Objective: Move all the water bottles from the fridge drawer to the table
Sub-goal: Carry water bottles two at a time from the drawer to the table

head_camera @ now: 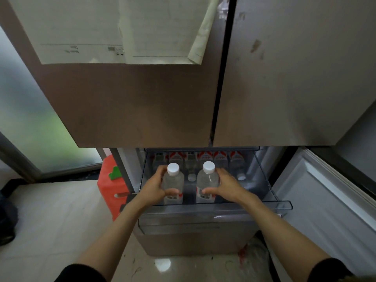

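Gripping one bottle per hand, so this reads as the lift-out step. Left hand (156, 185) is curled round the left bottle (173, 183), right hand (224, 185) round the right bottle (207, 181); fingers wrap the clear bodies below the white caps. Both bottles are upright, well apart from each other, near the front edge of the fridge drawer (282, 204), which is pulled out under the shut upper doors (142, 102). Can't tell whether their bases are off the drawer floor yet.

More bottles remain: a row along the drawer's back edge (205, 158), red-and-white labels showing, plus at least two caps (241, 177) lower down toward the right side. Exact count unclear.

Table isn't in view. Next move, as I judge it: raise both straight up to clear the drawer's front wall, back away without clipping the door bottoms, turn and carry. Several trips are likely left. Red stool (108, 186) sits by the drawer's left side.
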A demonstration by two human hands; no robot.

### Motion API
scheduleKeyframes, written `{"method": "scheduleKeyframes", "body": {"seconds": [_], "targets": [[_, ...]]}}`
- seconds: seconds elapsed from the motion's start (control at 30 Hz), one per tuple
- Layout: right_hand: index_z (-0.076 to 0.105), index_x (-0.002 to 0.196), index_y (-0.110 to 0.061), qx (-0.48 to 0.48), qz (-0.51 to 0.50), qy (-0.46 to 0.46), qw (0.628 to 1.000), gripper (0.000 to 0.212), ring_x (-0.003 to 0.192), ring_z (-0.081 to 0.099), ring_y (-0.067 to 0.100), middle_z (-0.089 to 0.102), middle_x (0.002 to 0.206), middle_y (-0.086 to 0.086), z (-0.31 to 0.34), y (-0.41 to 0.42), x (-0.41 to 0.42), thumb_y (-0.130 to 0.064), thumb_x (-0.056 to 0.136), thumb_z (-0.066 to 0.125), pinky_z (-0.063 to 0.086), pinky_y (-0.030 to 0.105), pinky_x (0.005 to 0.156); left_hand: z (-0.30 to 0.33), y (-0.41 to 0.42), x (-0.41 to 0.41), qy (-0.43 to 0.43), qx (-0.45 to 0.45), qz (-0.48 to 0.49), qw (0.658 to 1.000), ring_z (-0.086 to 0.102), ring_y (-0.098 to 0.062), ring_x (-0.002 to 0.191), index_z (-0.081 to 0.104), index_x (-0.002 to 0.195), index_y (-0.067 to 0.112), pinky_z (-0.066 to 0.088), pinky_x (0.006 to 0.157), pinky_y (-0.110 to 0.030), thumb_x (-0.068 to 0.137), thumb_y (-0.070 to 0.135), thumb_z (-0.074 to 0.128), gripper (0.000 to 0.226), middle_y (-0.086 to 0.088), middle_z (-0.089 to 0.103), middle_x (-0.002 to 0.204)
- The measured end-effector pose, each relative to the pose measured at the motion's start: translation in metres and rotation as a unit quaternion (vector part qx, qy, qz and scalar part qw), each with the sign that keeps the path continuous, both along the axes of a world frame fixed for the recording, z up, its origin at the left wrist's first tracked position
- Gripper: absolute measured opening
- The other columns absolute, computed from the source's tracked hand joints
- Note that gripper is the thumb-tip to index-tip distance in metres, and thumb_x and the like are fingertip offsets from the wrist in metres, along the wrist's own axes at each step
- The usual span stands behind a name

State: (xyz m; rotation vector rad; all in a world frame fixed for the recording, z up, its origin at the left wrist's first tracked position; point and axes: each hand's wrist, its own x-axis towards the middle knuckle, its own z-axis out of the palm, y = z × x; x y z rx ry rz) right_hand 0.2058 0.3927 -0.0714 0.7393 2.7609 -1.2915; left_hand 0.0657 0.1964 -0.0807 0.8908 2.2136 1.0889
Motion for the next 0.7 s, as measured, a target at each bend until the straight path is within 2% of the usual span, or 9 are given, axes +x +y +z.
{"method": "scheduleKeyframes", "body": {"seconds": [0.07, 0.13, 0.2, 0.3, 0.47, 0.57, 0.7], "targets": [[0.046, 0.116, -0.022, 0.0, -0.02, 0.014, 1.0, 0.061, 0.103, 0.053, 0.012, 0.054, 0.111, -0.006, -0.003, -0.007, -0.005, -0.036, 0.067, 0.079, 0.046, 0.029, 0.087, -0.002, 0.0, 0.0, 0.027, 0.005, -0.002, 1.0, 0.048, -0.012, 0.107, 0.032, 0.13, 0.023, 0.04, 0.089, -0.026, 0.071, 0.023, 0.078, 0.075, 0.009, 0.046, 0.119], [0.046, 0.115, -0.021, -0.017, -0.019, 0.019, 0.999, 0.057, 0.099, 0.054, 0.011, 0.054, 0.106, -0.009, -0.001, -0.013, -0.01, -0.03, 0.069, 0.079, 0.043, 0.021, 0.077, -0.006, -0.004, -0.002, 0.044, 0.005, -0.014, 0.999, 0.049, -0.012, 0.109, 0.033, 0.133, 0.023, 0.042, 0.091, -0.027, 0.07, 0.025, 0.079, 0.078, 0.007, 0.049, 0.123], [0.044, 0.121, -0.018, -0.02, -0.015, 0.017, 1.0, 0.062, 0.1, 0.054, 0.011, 0.053, 0.105, -0.008, 0.0, -0.017, -0.014, -0.026, 0.07, 0.078, 0.041, 0.021, 0.078, -0.01, -0.008, -0.007, 0.054, -0.01, -0.026, 0.998, 0.05, -0.017, 0.114, 0.034, 0.135, 0.023, 0.044, 0.096, -0.034, 0.069, 0.025, 0.079, 0.08, 0.001, 0.05, 0.129], [0.043, 0.123, -0.015, -0.014, -0.035, 0.014, 0.999, 0.067, 0.098, 0.055, 0.013, 0.055, 0.107, -0.005, -0.002, -0.021, -0.015, -0.029, 0.069, 0.078, 0.043, 0.024, 0.077, -0.011, -0.01, -0.011, 0.073, -0.026, -0.026, 0.997, 0.049, -0.021, 0.117, 0.034, 0.136, 0.023, 0.044, 0.098, -0.041, 0.067, 0.025, 0.08, 0.083, -0.001, 0.048, 0.131], [0.042, 0.121, -0.016, -0.004, -0.049, 0.026, 0.998, 0.068, 0.096, 0.052, 0.011, 0.054, 0.108, -0.004, -0.001, -0.02, -0.002, -0.031, 0.067, 0.081, 0.042, 0.023, 0.078, -0.005, -0.004, -0.011, 0.081, -0.021, -0.047, 0.995, 0.051, -0.017, 0.107, 0.038, 0.126, 0.02, 0.043, 0.088, -0.03, 0.068, 0.025, 0.08, 0.072, -0.001, 0.053, 0.122], [0.043, 0.117, -0.019, 0.003, -0.064, 0.039, 0.997, 0.066, 0.1, 0.055, 0.015, 0.056, 0.112, -0.001, -0.003, -0.021, 0.009, -0.031, 0.065, 0.083, 0.047, 0.029, 0.084, -0.003, -0.006, -0.012, 0.104, -0.017, -0.037, 0.994, 0.053, -0.017, 0.104, 0.039, 0.122, 0.02, 0.045, 0.088, -0.032, 0.066, 0.029, 0.081, 0.07, -0.003, 0.055, 0.121], [0.044, 0.121, -0.018, 0.066, -0.034, 0.06, 0.995, 0.066, 0.1, 0.052, 0.012, 0.054, 0.113, -0.003, 0.008, -0.03, 0.018, -0.031, 0.067, 0.081, 0.043, 0.025, 0.081, 0.003, -0.013, 0.001, 0.2, -0.013, -0.038, 0.979, 0.052, -0.021, 0.112, 0.041, 0.122, 0.019, 0.044, 0.095, -0.037, 0.068, 0.031, 0.079, 0.068, -0.004, 0.053, 0.123]]}}
